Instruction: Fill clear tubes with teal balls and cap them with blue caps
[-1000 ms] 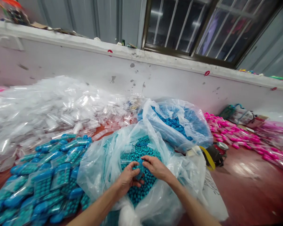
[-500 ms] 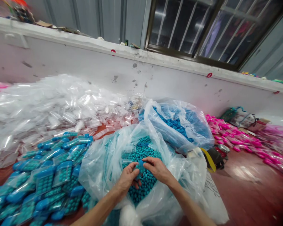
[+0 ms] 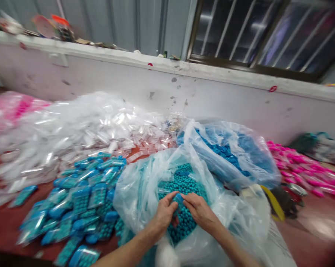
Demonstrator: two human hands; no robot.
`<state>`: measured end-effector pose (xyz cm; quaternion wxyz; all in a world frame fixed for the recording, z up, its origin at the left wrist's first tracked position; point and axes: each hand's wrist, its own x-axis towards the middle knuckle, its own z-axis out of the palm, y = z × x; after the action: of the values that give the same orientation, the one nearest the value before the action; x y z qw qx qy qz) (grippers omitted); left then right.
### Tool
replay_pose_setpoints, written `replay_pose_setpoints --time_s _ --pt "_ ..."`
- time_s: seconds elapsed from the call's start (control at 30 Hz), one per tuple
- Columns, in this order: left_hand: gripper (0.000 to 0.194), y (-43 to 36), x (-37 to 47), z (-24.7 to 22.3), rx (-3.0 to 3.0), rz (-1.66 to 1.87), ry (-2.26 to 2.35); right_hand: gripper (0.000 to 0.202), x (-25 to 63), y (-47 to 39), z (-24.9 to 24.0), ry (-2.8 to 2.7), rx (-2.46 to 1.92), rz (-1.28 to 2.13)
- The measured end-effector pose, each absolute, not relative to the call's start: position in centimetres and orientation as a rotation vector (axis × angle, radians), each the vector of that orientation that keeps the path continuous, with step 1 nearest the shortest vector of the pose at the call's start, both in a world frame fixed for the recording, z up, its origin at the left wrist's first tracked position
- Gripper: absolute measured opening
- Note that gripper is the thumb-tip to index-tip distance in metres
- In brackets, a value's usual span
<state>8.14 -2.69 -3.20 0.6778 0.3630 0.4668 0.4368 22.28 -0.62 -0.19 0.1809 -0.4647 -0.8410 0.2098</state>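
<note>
One broad heap of clear plastic sleeves [image 3: 95, 124] lies at ten o'clock from your hands. The open bag of teal beads [image 3: 134, 193] sits directly beneath them, its film bunched around the mouth; its folds look liable to snag a knuckle, so a little clearance over the film is advisable. At two o'clock stands the bag of blue parts [image 3: 262, 155], and at nine o'clock a pile of blue-capped bead packs [image 3: 81, 200].

Your left hand [image 3: 163, 215] is mostly closed, thumb and fingers gripping the small blue-topped piece [image 3: 179, 200] from its nine o'clock side. Your right hand [image 3: 202, 213] is part-curled, thumb and index finger pinching its upper edge from three o'clock. The piece is above the beads, near the middle of the bag mouth. Whether its top is fully seated, you cannot tell from this view.

Finding: the two-sided grip appears sound. Steady the body with your left, press evenly with your right fingertips, and avoid squeezing the thin walls. Working over the bag should catch any stray beads.
</note>
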Motion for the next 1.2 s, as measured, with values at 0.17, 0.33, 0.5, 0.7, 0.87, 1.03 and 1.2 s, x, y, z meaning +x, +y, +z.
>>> replay_pose_setpoints --time_s 0.17,0.33,0.5,0.7,0.87,1.03,1.2 --pt "0.037 -3.0 8.3 -2.4 0.791 1.080 1.092 0.032 23.1 -0.4 -0.9 -2.269 -1.213 0.744" --pt "0.043 -3.3 6.6 -1.1 0.832 0.969 0.955 0.033 24.4 0.8 0.1 -2.095 -1.168 1.244" --pt "0.037 -3.4 6.0 -0.8 1.019 0.883 0.962 0.039 23.3 1.5 1.3 -1.733 -1.258 1.389" --pt "0.041 -3.6 7.1 -1.6 0.966 1.012 1.140 0.040 21.0 -1.3 2.4 -1.979 -1.313 1.124" --pt "0.051 -3.9 6.5 -0.3 0.888 1.100 0.976 0.092 19.7 -3.5 1.2 -2.106 -1.422 1.035" --pt "0.048 -4.3 5.9 0.2 0.885 0.991 0.870 0.083 18.5 -4.3 -0.4 -2.192 -1.411 0.752" --pt "0.039 -4.2 6.8 -1.0 0.841 1.078 0.973 0.069 17.5 -4.8 -1.4 -2.151 -1.298 0.402"
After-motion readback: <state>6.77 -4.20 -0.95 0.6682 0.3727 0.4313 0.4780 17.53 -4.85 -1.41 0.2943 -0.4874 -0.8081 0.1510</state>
